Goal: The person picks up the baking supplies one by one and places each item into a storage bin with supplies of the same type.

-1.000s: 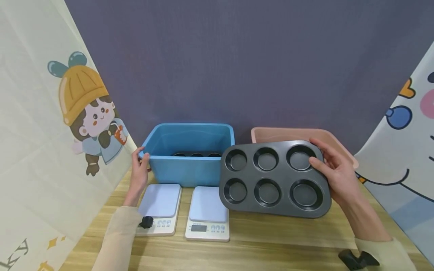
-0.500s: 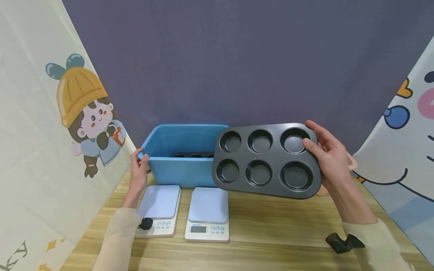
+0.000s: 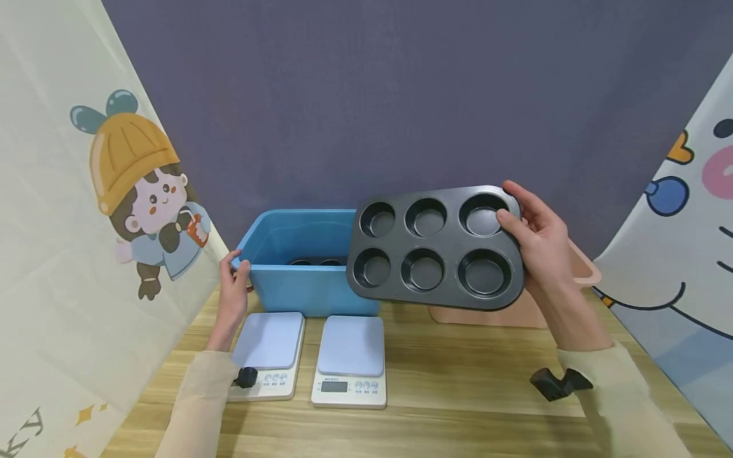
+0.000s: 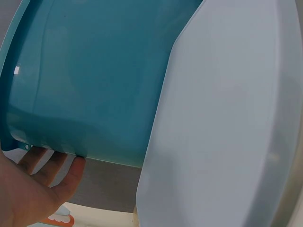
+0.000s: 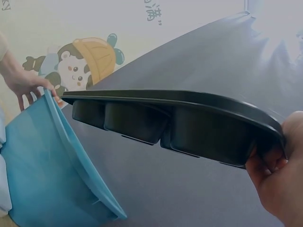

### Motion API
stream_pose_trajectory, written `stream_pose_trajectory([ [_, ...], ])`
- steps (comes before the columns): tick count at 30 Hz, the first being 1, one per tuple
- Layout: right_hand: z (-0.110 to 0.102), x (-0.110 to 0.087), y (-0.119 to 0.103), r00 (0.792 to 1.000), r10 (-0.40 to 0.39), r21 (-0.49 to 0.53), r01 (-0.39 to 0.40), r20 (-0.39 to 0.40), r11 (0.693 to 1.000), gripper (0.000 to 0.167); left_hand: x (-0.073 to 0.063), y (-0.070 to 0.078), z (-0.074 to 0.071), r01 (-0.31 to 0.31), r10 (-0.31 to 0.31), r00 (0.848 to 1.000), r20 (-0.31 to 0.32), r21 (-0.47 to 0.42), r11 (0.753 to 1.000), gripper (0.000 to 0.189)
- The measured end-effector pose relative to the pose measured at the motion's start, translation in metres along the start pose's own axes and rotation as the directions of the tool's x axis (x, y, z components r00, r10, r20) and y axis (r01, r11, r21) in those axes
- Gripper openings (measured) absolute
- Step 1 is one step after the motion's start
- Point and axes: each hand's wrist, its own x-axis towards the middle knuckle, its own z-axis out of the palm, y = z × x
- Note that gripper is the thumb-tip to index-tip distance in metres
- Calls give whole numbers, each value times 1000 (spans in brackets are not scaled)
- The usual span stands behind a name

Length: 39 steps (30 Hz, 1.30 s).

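The grey muffin tin [image 3: 436,247] is off the table [image 3: 458,397], its long axis running left to right with the right end slightly higher in the head view. The right hand [image 3: 541,245] is the nearer one: it grips that right end, thumb on the upper face by the corner cup and fingers bent underneath, so the tin stretches left from it. The left hand [image 3: 233,292] is well apart from the tin, beyond its free end, with fingers and thumb bent over the left near corner of the blue bin [image 3: 312,291]. In the head view the tin's left end covers the bin's right end; whether the two touch cannot be told. A dark cupped pan [image 3: 317,261] lies inside the bin's left part. The pink bin [image 3: 487,317] is to the right, partly hidden by the tin. Two scales, the left scale [image 3: 269,340] and the right scale [image 3: 352,345], lie on the near side of the blue bin.
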Motion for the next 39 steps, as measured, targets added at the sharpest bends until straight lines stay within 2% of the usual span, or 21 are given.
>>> stream_pose_trajectory([
  [1, 2, 2, 0, 1000, -4, 2, 4, 0, 1000, 49, 2, -5, 0, -8, 8, 1000, -5, 4, 1000, 56],
  [9, 19, 15, 2, 999, -32, 39, 32, 13, 999, 48, 3, -8, -1, -13, 13, 1000, -4, -6, 1000, 57],
  [15, 33, 21, 2, 999, -30, 71, 29, 12, 997, 46, 3, -7, 0, -15, 15, 1000, -1, -1, 1000, 58],
  [23, 54, 29, 2, 999, -26, 58, 24, 30, 998, 47, 3, -6, -3, 7, -7, 1000, 10, 0, 1000, 55],
  [39, 88, 53, 7, 999, -26, 70, 23, 45, 997, 43, 2, -7, -5, -21, 21, 1000, -13, 0, 1000, 54],
])
